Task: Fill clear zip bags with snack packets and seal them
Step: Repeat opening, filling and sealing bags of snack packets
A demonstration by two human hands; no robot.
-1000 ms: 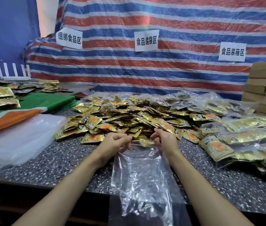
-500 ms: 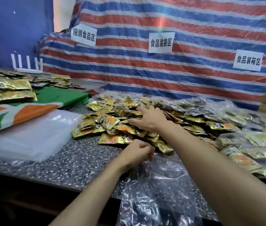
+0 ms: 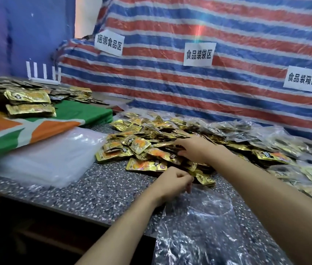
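Bag [image 3: 199,226] lies on the counter [image 3: 94,192], its mouth pinched by the left hand [image 3: 172,183]; the right hand [image 3: 195,150] rests on packets [image 3: 138,146], and I cannot tell its grip.

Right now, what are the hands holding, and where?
The left hand pinches the clear zip bag at its top edge. The right hand rests on the snack packets; a grip cannot be told.

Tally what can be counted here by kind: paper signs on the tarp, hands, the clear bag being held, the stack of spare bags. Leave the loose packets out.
Paper signs: 3
Hands, left hand and right hand: 2
Clear zip bag in the left grip: 1
Stack of spare bags: 1
Total: 7
Snack packets: heaped, not counted.
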